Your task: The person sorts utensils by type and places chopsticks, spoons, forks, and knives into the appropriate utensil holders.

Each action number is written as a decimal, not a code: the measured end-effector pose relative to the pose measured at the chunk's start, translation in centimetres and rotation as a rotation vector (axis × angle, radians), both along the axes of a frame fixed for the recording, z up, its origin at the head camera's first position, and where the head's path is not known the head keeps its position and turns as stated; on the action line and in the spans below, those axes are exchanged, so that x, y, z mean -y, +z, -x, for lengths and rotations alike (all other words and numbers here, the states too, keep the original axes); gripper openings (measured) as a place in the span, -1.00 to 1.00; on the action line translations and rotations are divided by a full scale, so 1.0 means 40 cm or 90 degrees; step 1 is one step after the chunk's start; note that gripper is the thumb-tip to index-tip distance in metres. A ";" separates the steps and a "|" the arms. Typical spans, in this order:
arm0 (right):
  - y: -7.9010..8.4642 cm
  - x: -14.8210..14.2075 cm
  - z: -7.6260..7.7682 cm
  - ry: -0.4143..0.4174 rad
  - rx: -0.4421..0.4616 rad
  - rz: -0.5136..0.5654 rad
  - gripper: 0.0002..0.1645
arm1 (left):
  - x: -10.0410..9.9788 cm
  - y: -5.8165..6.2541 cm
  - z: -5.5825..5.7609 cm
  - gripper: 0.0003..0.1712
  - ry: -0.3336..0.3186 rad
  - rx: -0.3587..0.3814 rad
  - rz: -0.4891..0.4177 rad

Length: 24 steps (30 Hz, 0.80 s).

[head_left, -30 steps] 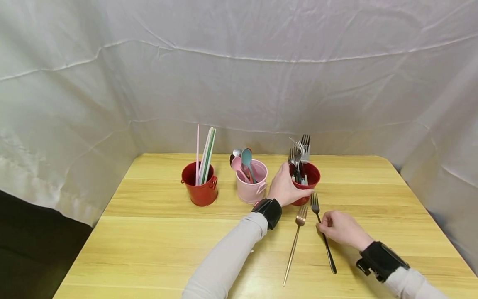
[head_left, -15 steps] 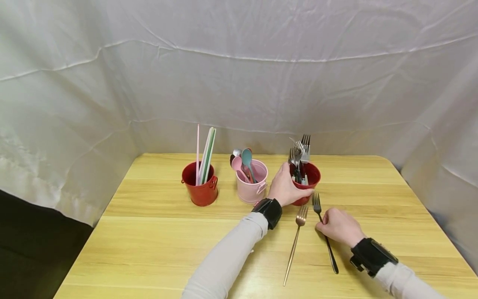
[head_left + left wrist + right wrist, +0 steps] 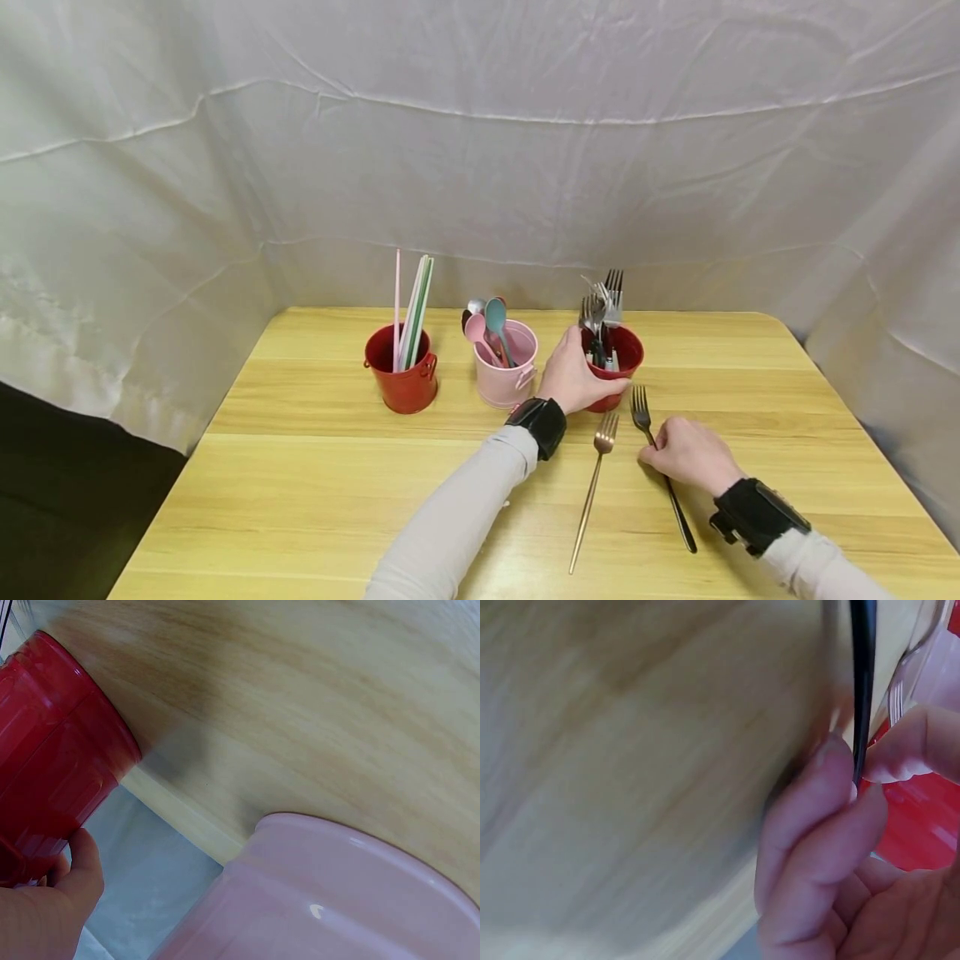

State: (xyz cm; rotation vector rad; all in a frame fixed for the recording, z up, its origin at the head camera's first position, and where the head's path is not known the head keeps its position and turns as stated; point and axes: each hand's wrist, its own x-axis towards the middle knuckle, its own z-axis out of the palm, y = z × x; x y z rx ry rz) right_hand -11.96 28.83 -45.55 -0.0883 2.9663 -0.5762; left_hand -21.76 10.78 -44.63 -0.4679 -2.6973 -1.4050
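Observation:
My left hand [image 3: 573, 377] holds the side of the right-hand red bucket [image 3: 627, 357], its thumb along the front below the rim. Several forks [image 3: 597, 310] stand in that bucket, tines up. In the left wrist view, fingers curl against the red bucket wall [image 3: 60, 750]. My right hand [image 3: 693, 454] pinches a black fork [image 3: 678, 514] by the middle of its handle, tines towards the bucket. The right wrist view shows the dark handle [image 3: 863, 664] between thumb and fingers. Left of it, a copper-coloured fork [image 3: 590, 498] lies on the table, tines near the bucket's base.
A pink bucket [image 3: 502, 388] with several spoons [image 3: 496, 317] stands left of my left hand. Further left is another red bucket [image 3: 405, 390] holding chopstick-like sticks [image 3: 417, 308]. All stand on a wooden table [image 3: 315, 492], with grey cloth [image 3: 480, 192] behind.
The black fork has shifted slightly to the right, its handle end swinging further right. My right hand has moved a little with it. My left hand and the buckets look unmoved.

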 end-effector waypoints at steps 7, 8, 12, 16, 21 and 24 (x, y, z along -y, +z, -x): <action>0.004 -0.016 0.003 0.009 0.010 0.059 -0.61 | 0.001 0.003 -0.001 0.02 0.002 0.002 0.004; 0.003 -0.018 0.003 0.011 0.009 0.064 -0.64 | 0.000 0.003 -0.002 0.02 0.002 0.005 0.004; -0.004 -0.025 0.005 0.019 0.001 0.093 -0.72 | -0.001 0.004 -0.002 0.02 0.000 0.010 0.002; -0.015 -0.035 0.007 0.025 0.034 0.168 -0.78 | 0.000 0.005 -0.002 0.02 0.000 0.006 0.001; -0.021 -0.049 0.010 0.007 0.149 0.348 -0.85 | 0.000 0.005 -0.001 0.02 -0.001 0.004 0.001; -0.018 -0.056 0.009 0.009 0.180 0.420 -0.80 | 0.000 0.004 0.000 0.01 0.000 0.001 0.002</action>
